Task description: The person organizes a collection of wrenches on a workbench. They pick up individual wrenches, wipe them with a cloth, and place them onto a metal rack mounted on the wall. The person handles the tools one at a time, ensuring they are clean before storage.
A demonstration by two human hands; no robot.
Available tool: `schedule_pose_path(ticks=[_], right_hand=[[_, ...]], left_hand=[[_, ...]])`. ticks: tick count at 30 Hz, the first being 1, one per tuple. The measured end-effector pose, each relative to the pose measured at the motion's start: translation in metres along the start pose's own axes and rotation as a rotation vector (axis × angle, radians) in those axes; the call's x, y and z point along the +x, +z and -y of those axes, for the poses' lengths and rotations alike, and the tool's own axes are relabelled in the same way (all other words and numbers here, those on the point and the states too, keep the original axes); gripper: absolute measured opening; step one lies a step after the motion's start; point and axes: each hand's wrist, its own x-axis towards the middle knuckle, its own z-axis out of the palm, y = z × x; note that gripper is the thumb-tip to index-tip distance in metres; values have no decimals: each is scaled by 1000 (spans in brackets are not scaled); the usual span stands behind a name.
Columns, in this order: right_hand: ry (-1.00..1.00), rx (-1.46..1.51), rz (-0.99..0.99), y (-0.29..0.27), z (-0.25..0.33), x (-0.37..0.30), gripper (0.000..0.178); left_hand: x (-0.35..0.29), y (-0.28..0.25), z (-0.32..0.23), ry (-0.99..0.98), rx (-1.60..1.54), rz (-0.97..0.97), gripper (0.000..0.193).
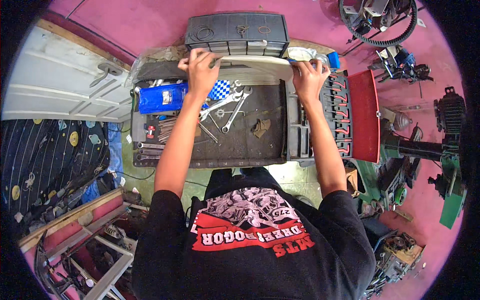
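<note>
A pale, thin, slightly curved sheet (257, 62) spans the far side of the workbench, between my two hands. My left hand (202, 72) pinches its left end, fingers curled around the edge. The right end is gripped by my right hand (309, 79), whose thumb lies against the sheet. Nearer to me on the dark bench top (265, 135) lie several wrenches (237, 110) and a small crumpled brown scrap (261, 127). Beside my left forearm are a blue plastic packet (160, 98), a blue-and-white checkered piece (220, 90) and a bundle of thin brownish rods (166, 129).
Behind the sheet stands a grey drawer cabinet (235, 22) with coiled rings on top. An open red case (364, 115) with red-and-black tools (340, 115) sits on the right. Green machinery (440, 160) stands farther right, a white door (65, 75) at left, a metal frame (107, 250) at lower left.
</note>
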Motion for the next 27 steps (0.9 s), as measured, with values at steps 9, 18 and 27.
schedule_pose_path(ticks=[9,18,27], right_hand=[[-100,266,347,-39,57,-140,38],[-35,302,542,-55,75,-200,34],[26,326,618,-94,102,-218,17]], left_hand=[[-179,-70,-17,-197,34,239,15],[-255,-92,-43,-309,30,385,12],[-261,-120,-32,-350,-70,655,27]])
